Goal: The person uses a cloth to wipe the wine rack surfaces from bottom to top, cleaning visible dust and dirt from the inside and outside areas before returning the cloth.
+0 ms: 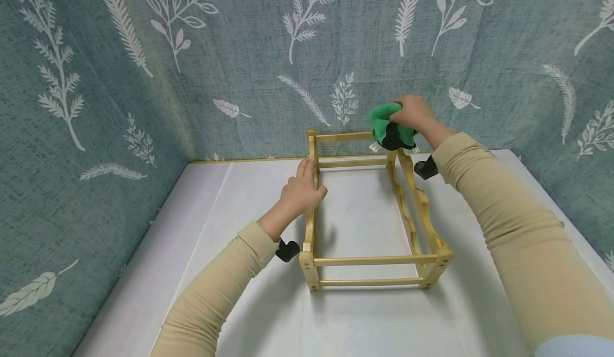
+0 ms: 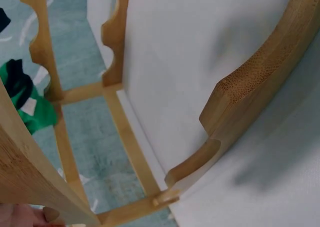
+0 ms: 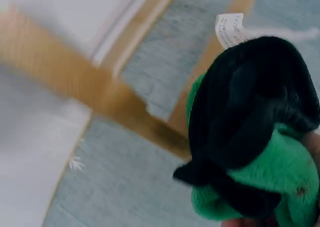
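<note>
A light wooden rack (image 1: 369,261) with scalloped side rails stands on the white surface. My left hand (image 1: 299,189) holds its left side rail (image 2: 265,72), thumb on the inner side; the left wrist view shows only a bit of that hand at the lower left corner. At the far right corner of the rack, my right hand (image 1: 414,113) grips a soft green and black plush piece (image 1: 384,120) from above. In the right wrist view the plush piece (image 3: 255,132) shows a dark folded part, green fuzzy fabric and a white tag (image 3: 230,29). Most of the right hand is hidden behind it there.
Blue-green cloth with white leaf prints (image 1: 259,53) hangs behind the rack and along both sides. The white surface (image 1: 254,197) stretches left, right and in front of the rack. Crossbars (image 1: 374,261) join the rack's sides at the near and far ends.
</note>
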Demonstrator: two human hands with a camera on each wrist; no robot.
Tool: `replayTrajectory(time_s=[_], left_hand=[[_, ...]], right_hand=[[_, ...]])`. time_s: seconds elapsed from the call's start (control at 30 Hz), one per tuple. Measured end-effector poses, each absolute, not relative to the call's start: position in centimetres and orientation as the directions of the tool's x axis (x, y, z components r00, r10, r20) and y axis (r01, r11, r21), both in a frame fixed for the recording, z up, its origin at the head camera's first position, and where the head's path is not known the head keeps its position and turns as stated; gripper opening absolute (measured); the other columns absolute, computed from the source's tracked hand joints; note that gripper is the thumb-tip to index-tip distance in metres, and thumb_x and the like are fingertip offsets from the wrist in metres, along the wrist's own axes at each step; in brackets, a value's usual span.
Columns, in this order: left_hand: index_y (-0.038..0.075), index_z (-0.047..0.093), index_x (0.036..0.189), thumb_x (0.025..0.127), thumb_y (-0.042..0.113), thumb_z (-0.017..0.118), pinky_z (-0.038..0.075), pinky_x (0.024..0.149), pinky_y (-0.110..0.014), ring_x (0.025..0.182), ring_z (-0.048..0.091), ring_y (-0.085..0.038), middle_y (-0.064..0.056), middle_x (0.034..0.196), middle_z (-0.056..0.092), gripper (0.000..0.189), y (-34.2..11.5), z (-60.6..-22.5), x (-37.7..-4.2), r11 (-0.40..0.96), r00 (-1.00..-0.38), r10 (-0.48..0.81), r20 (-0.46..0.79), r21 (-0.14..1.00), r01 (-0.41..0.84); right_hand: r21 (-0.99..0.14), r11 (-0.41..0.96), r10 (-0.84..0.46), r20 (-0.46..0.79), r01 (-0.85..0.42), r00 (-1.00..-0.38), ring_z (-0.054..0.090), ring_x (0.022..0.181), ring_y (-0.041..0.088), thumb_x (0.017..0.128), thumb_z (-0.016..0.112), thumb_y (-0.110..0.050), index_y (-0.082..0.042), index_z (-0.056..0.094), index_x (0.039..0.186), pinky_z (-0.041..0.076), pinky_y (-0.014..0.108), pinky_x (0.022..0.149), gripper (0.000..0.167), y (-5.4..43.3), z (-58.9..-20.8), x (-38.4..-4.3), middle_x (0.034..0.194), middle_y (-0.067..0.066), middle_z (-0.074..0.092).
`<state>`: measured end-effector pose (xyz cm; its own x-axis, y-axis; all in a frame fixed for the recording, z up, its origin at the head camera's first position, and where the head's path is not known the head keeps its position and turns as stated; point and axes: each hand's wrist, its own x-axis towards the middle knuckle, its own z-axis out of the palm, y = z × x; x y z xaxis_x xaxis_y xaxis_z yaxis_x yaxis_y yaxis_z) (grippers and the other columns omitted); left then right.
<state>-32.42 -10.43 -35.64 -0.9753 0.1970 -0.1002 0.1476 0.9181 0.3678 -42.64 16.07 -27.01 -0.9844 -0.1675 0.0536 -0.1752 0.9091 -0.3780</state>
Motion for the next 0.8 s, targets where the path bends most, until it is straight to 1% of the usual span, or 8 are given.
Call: replayTrajectory(time_s=[0.17,0.23,0.33,0.53,0.6,0.63,0.7,0.8], left_hand=[[0.012,0.005,0.148,0.092,0.036,0.038,0.043,0.080,-0.049,0.119,0.039,-0.046,-0.008,0.154,0.000,0.069,-10.5,-35.6,-32.4,0.918,-0.975,0.194,-0.107,0.370,0.142],[0.012,0.005,0.148,0.092,0.036,0.038,0.043,0.080,-0.049,0.119,0.038,-0.046,-0.008,0.154,-0.001,0.069,-10.5,-35.6,-32.5,0.919,-0.975,0.194,-0.111,0.369,0.141],[0.012,0.004,0.148,0.093,0.036,0.038,0.043,0.079,-0.049,0.119,0.038,-0.045,-0.008,0.154,0.000,0.069,-10.4,-35.6,-32.5,0.921,-0.975,0.192,-0.112,0.363,0.139],[0.012,0.005,0.148,0.093,0.035,0.038,0.043,0.076,-0.048,0.118,0.039,-0.046,-0.008,0.154,0.000,0.069,-10.3,-35.6,-32.5,0.917,-0.976,0.190,-0.109,0.374,0.137],[0.012,0.005,0.148,0.093,0.035,0.037,0.043,0.080,-0.049,0.121,0.037,-0.046,-0.008,0.154,-0.001,0.068,-10.4,-35.7,-32.5,0.903,-0.974,0.199,-0.107,0.406,0.140],[0.012,0.004,0.148,0.093,0.035,0.036,0.041,0.086,-0.050,0.125,0.033,-0.045,-0.008,0.154,-0.002,0.068,-10.5,-35.8,-32.5,0.891,-0.972,0.211,-0.108,0.431,0.145],[0.011,0.002,0.148,0.095,0.037,0.035,0.034,0.097,-0.052,0.131,0.026,-0.044,-0.008,0.154,-0.005,0.068,-10.7,-35.9,-32.5,0.868,-0.965,0.239,-0.109,0.469,0.162],[0.009,0.002,0.148,0.096,0.043,0.034,0.022,0.106,-0.054,0.135,0.015,-0.043,-0.009,0.154,-0.007,0.070,-11.0,-35.4,-32.0,0.859,-0.949,0.285,-0.138,0.476,0.189]], right_hand=[[-0.465,0.844,-0.222,0.150,-0.267,-0.963,0.042,0.079,0.032,0.090,0.044,-0.020,0.002,0.040,0.136,0.034,0.043,0.067,0.051,19.3,-26.4,-41.5,0.119,0.027,0.049],[-0.454,0.839,-0.248,0.173,-0.301,-0.953,0.045,0.084,0.035,0.091,0.047,-0.022,0.002,0.041,0.135,0.035,0.046,0.068,0.050,20.6,-26.4,-40.6,0.122,0.029,0.048],[-0.429,0.841,-0.290,0.155,-0.329,-0.944,0.049,0.092,0.039,0.092,0.051,-0.021,0.002,0.042,0.134,0.038,0.048,0.071,0.049,22.1,-26.8,-39.2,0.123,0.030,0.048],[-0.327,0.850,-0.396,0.118,-0.412,-0.911,0.052,0.100,0.040,0.089,0.056,-0.014,0.003,0.048,0.129,0.042,0.048,0.074,0.045,23.0,-28.8,-37.5,0.121,0.028,0.052],[-0.285,0.856,-0.419,0.109,-0.432,-0.902,0.053,0.100,0.040,0.088,0.056,-0.014,0.003,0.050,0.128,0.043,0.049,0.075,0.044,22.7,-29.6,-37.2,0.118,0.027,0.053],[-0.268,0.860,-0.422,0.106,-0.434,-0.901,0.052,0.100,0.040,0.087,0.057,-0.014,0.003,0.050,0.128,0.043,0.049,0.076,0.044,22.6,-29.9,-37.1,0.118,0.027,0.053],[-0.241,0.870,-0.417,0.107,-0.430,-0.903,0.052,0.102,0.041,0.087,0.058,-0.015,0.003,0.050,0.128,0.043,0.051,0.078,0.045,22.3,-30.4,-36.8,0.117,0.028,0.053],[-0.238,0.881,-0.389,0.123,-0.408,-0.913,0.051,0.102,0.042,0.087,0.059,-0.015,0.002,0.050,0.128,0.043,0.052,0.079,0.046,22.3,-30.9,-36.5,0.117,0.028,0.052]])
